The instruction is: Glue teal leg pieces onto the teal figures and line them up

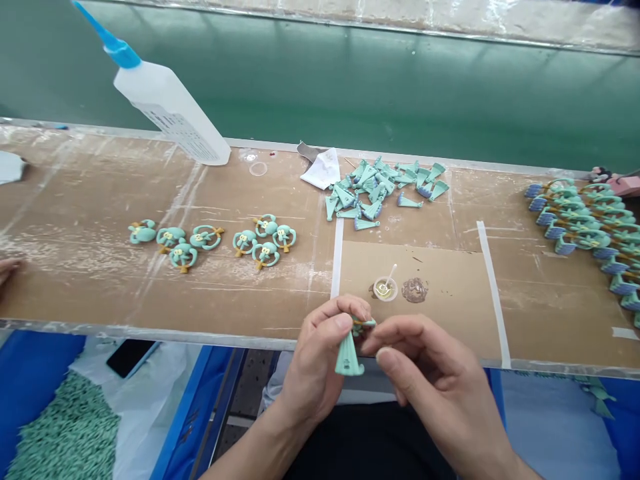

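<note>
Far left edge, another person's fingertips [7, 267] rest on the workbench [75, 287]. Upper left, a glue bottle [165, 107] with a blue nozzle leans over it. Below that, loose teal heads [175, 241] lie in two small clusters, unjoined by the look of it. Moving to centre: a pile of teal bodies [380, 190] waits by a white cloth [323, 168], and a small glue dish [385, 289] with a stick sits just above the hands. The left hand [315, 360] pinches a teal body piece [349, 353] upright between thumb and fingers, off the near edge of the bench. The right hand [430, 380] closes thumb and forefinger on its top end. Far right, rows of assembled figures [585, 220] are lined up. So I judge a good batch is done, with plenty left.
</note>
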Demonstrator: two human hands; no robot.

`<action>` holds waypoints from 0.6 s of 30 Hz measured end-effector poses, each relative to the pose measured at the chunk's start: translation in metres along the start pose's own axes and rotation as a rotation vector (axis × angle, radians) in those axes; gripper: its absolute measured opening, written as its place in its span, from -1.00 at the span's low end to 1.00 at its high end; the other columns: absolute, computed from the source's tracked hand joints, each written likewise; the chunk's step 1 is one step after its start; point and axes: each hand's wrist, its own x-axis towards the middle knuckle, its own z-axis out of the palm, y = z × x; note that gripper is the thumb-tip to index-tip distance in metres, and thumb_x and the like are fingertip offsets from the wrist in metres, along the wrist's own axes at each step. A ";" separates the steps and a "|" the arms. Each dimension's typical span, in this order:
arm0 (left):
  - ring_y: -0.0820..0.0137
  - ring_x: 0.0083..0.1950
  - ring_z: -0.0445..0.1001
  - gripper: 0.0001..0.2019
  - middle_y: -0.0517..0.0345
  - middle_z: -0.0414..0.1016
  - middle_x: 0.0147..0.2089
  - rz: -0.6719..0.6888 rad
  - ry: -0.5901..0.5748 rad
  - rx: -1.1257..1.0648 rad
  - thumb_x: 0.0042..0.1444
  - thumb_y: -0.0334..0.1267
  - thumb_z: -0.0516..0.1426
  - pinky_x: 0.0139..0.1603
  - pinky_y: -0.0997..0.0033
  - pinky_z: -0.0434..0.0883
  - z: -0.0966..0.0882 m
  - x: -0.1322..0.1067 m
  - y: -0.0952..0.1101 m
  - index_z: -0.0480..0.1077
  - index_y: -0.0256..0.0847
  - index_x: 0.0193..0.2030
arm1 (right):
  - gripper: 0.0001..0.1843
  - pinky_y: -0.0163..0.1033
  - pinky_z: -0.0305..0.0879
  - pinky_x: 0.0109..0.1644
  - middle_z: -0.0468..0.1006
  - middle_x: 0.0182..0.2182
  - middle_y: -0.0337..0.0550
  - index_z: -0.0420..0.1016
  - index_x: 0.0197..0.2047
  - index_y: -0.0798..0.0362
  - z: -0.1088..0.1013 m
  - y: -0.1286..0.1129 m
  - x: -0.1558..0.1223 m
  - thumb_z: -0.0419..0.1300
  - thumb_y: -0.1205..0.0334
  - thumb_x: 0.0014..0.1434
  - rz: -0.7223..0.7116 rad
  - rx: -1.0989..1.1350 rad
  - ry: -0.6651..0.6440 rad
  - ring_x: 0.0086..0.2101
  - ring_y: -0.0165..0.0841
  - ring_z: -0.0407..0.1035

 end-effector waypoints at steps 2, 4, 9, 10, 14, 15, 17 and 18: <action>0.33 -0.23 0.50 -0.67 0.05 0.51 -0.12 -0.156 -0.038 -0.225 0.25 0.04 0.45 -0.22 0.35 0.56 0.002 0.001 0.000 0.64 -0.20 -0.17 | -0.82 -0.04 0.55 -0.20 0.78 -0.23 -0.08 0.82 0.00 -0.17 -0.002 0.002 0.001 0.49 -0.06 0.57 -0.105 -0.070 0.081 -0.34 -0.18 0.61; 0.37 -0.27 0.48 -0.65 0.09 0.46 -0.14 -0.245 -0.071 -0.356 0.23 0.05 0.46 -0.29 0.40 0.54 0.003 0.000 -0.002 0.61 -0.20 -0.14 | -0.91 -0.01 0.58 -0.15 0.76 -0.21 -0.09 0.80 0.01 -0.18 -0.002 0.005 0.002 0.49 0.04 0.57 -0.159 -0.086 0.096 -0.30 -0.16 0.63; 0.41 -0.31 0.45 -0.63 0.16 0.42 -0.18 -0.303 -0.085 -0.457 0.21 0.03 0.48 -0.36 0.46 0.52 0.004 -0.003 -0.008 0.64 -0.20 -0.04 | -0.94 -0.03 0.60 -0.17 0.72 -0.08 -0.09 0.78 0.05 -0.17 -0.001 0.009 0.001 0.49 0.17 0.56 -0.210 -0.115 0.083 -0.31 -0.21 0.60; 0.41 -0.31 0.46 -0.62 0.16 0.42 -0.18 -0.306 -0.087 -0.468 0.21 0.02 0.49 -0.37 0.46 0.54 0.005 -0.004 -0.009 0.66 -0.20 -0.02 | -0.93 -0.04 0.60 -0.18 0.71 -0.08 -0.10 0.77 0.06 -0.16 -0.001 0.009 0.001 0.47 0.21 0.57 -0.231 -0.127 0.078 -0.31 -0.23 0.59; 0.38 -0.27 0.56 -0.62 0.15 0.50 -0.17 -0.291 -0.095 -0.494 0.26 0.01 0.52 -0.36 0.46 0.57 0.008 -0.004 -0.006 0.73 -0.24 0.03 | -0.76 -0.15 0.57 -0.19 0.64 -0.11 -0.20 0.72 0.13 -0.14 -0.002 0.008 0.001 0.40 0.40 0.54 -0.344 -0.194 0.049 -0.33 -0.34 0.55; 0.37 -0.25 0.58 -0.62 0.14 0.53 -0.15 -0.273 -0.091 -0.484 0.26 0.00 0.52 -0.33 0.46 0.60 0.009 -0.004 -0.005 0.75 -0.24 0.04 | -0.72 -0.17 0.58 -0.17 0.63 -0.09 -0.21 0.72 0.15 -0.14 -0.003 0.007 0.002 0.39 0.43 0.53 -0.370 -0.221 0.043 -0.32 -0.36 0.54; 0.33 -0.15 0.65 -0.59 0.08 0.62 -0.07 -0.223 -0.069 -0.419 0.28 0.00 0.53 -0.17 0.42 0.67 0.010 -0.007 -0.004 0.77 -0.22 0.13 | -0.68 -0.20 0.61 -0.08 0.63 -0.02 -0.17 0.71 0.19 -0.14 -0.005 0.007 0.003 0.40 0.44 0.50 -0.414 -0.281 0.060 -0.22 -0.34 0.58; 0.28 -0.06 0.70 -0.55 0.02 0.67 0.03 -0.196 -0.047 -0.367 0.30 0.00 0.52 -0.05 0.39 0.71 0.010 -0.009 -0.003 0.76 -0.18 0.21 | -0.67 -0.19 0.64 -0.03 0.64 0.05 -0.12 0.71 0.20 -0.14 -0.006 0.006 0.003 0.41 0.43 0.49 -0.431 -0.307 0.078 -0.13 -0.30 0.62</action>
